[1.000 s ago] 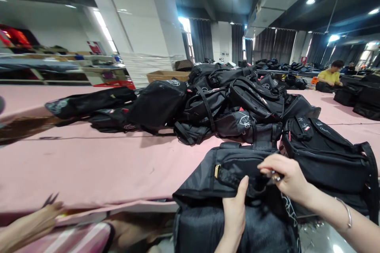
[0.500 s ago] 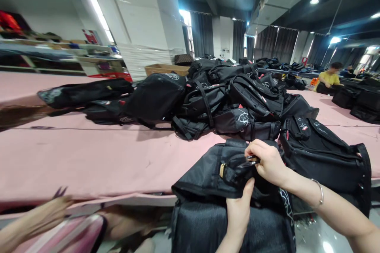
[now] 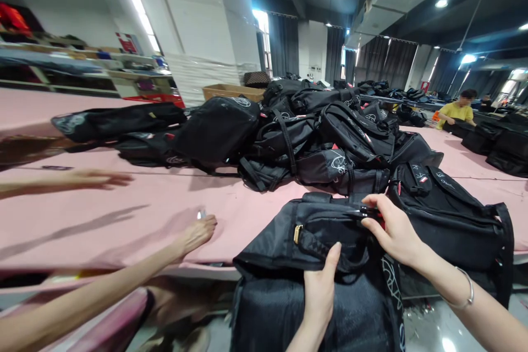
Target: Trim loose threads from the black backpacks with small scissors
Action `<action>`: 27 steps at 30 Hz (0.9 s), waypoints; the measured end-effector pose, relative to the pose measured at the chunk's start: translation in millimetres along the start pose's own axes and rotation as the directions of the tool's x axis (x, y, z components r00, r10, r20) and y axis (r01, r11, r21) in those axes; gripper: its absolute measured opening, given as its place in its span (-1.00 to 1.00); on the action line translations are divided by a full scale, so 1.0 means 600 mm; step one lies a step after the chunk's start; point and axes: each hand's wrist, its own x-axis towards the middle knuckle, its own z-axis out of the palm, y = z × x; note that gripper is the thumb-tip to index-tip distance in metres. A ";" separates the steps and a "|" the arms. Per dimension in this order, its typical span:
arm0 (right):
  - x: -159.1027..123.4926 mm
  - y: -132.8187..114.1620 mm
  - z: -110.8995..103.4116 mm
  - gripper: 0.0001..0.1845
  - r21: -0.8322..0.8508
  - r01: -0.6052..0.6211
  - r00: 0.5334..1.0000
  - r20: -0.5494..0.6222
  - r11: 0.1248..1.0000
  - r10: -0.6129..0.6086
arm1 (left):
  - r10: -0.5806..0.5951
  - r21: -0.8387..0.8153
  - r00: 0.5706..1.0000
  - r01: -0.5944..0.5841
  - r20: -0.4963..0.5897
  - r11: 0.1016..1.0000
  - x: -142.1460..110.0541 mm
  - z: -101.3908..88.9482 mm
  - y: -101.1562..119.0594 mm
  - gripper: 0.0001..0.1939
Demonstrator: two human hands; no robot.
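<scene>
A black backpack (image 3: 313,231) hangs over the near edge of the pink table (image 3: 124,214), right in front of me. My left hand (image 3: 319,289) grips its front from below, thumb pressed up against a strap with a gold buckle (image 3: 297,234). My right hand (image 3: 391,231) pinches a small dark part, seemingly a zipper pull, at the backpack's top right edge. A bracelet sits on my right wrist.
A heap of black backpacks (image 3: 313,137) fills the table's middle, and one large backpack (image 3: 449,220) lies right beside my right hand. A co-worker's two arms (image 3: 193,236) reach over the table from the left. A person in yellow (image 3: 456,111) sits far right. A cardboard box (image 3: 231,91) stands behind.
My right hand has shifted right along the backpack's top edge, still pinching. The co-worker's arms, low at the left before, now stretch out over the pink table.
</scene>
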 end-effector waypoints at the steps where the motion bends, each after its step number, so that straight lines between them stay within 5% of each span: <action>1: -0.003 0.002 0.006 -0.79 -0.016 0.047 0.999 -0.013 0.999 -0.047 | 0.002 -0.010 1.000 -0.002 0.005 1.000 -0.001 0.001 0.000 -0.35; 6: -0.008 0.006 0.023 -0.90 -0.154 0.229 0.969 -0.058 0.961 -0.240 | 0.012 -0.044 1.000 -0.012 -0.013 0.999 -0.005 0.004 0.002 -0.38; 27: 0.010 -0.009 0.022 -0.93 -0.219 0.285 0.954 -0.032 0.933 -0.298 | -0.004 -0.092 0.999 0.001 -0.036 0.996 -0.016 0.014 0.006 -0.44</action>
